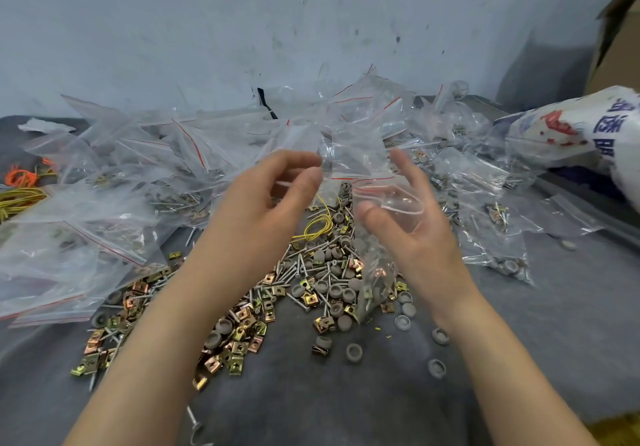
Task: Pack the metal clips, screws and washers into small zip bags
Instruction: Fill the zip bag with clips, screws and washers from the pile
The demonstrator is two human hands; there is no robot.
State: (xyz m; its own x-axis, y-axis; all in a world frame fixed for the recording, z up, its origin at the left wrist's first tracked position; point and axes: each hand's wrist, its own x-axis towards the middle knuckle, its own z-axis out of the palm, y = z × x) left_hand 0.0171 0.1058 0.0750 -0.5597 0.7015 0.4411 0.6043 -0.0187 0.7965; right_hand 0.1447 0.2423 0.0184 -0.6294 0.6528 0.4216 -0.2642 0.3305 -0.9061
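My right hand (pixel 408 223) holds a small clear zip bag (pixel 377 265) by its open mouth. The bag hangs down with screws and grey washers in its bottom. My left hand (pixel 277 199) is level with it on the left, and its thumb and forefinger pinch the edge of another clear zip bag (pixel 349 154). Under both hands lies a loose pile on the grey cloth: gold and copper metal clips (pixel 239 324), screws (pixel 294 269) and grey washers (pixel 341 293).
Heaps of zip bags (pixel 104 182), some filled, spread across the left and back. Filled bags (pixel 498 237) lie at the right. A printed white sack (pixel 588 126) and a cardboard box (pixel 620 40) stand far right. Yellow wire (pixel 317 223) lies in the pile; orange ties (pixel 20 177) far left.
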